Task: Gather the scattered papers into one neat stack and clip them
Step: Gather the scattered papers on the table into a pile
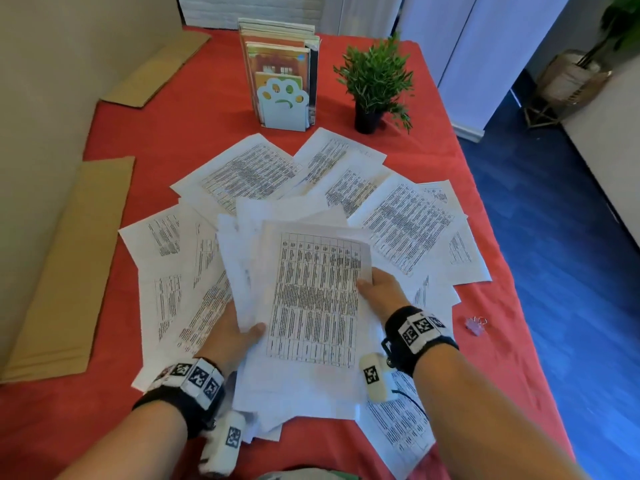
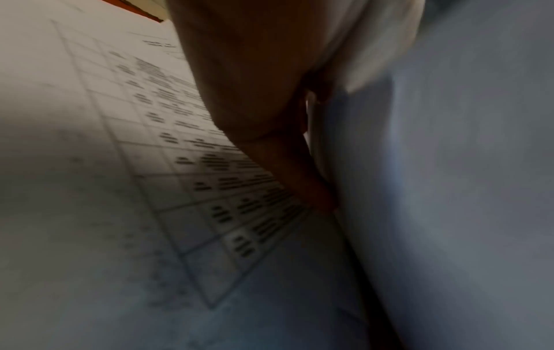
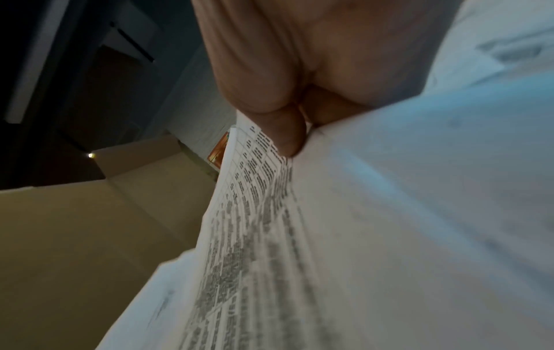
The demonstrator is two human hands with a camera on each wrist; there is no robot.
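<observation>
My fingers on the left hand [image 1: 230,332] are tucked under the gathered bundle [image 1: 311,299], out of sight from the head view, with the thumb laid across the bundle's left edge so the sheets are pinched between thumb and fingers; I hold it that way to carry the bundle's weight from beneath while the thumb stops the top page sliding off. The left wrist view is dim and smeared, so I can only guess that the shape pressed into the fold there is one of those fingers [image 2: 311,189]. To the left of that hand, loose sheets [image 1: 166,265] lie overlapping on the red tablecloth [image 1: 145,126], not yet collected. Between my two hands the bundle is ragged, its pages skewed and corners poking out at the near end, so it will need squaring before any clip goes on. My right hand [image 1: 381,289] pinches the bundle's right edge, thumb [image 3: 288,132] on the printed face and the other fingers behind, to steady the far side. Beyond and to the right of that hand more printed sheets [image 1: 408,220] fan out, and further right, well apart from my fingers, the small pale clip [image 1: 476,325] waits on the cloth for the final step.
</observation>
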